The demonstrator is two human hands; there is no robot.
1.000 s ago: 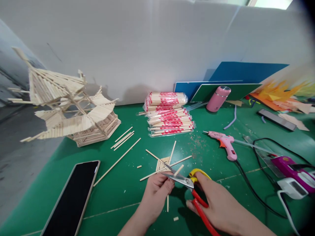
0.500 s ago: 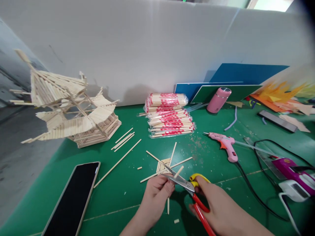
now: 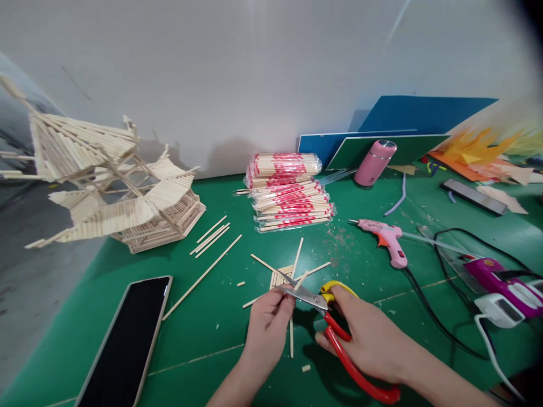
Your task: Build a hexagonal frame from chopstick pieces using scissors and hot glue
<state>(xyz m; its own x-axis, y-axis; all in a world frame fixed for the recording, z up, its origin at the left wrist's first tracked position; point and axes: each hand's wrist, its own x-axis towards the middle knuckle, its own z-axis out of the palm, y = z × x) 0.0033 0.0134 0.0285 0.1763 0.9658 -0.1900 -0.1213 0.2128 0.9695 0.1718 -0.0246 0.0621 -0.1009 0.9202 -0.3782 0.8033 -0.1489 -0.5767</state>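
Green tabletop [image 3: 199, 333] below, left grip [image 3: 268, 322] seemingly pinches a stick [image 3: 301, 280]; right grip [image 3: 369, 333] clasps scissors [image 3: 314, 299].

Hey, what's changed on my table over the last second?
Your left hand, pinching a wooden stick, and right hand, holding scissors, both shifted slightly left and away from you. Nothing was grabbed or released. The pink glue gun, phone and wrapped sticks stayed put.

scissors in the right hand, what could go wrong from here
The scissors stand open around a stick right by the left hand, so a slip could nick that hand. If they snip, the cut end might fly off. The pink glue gun lies nearby, tip exposed; if hot, it could burn.
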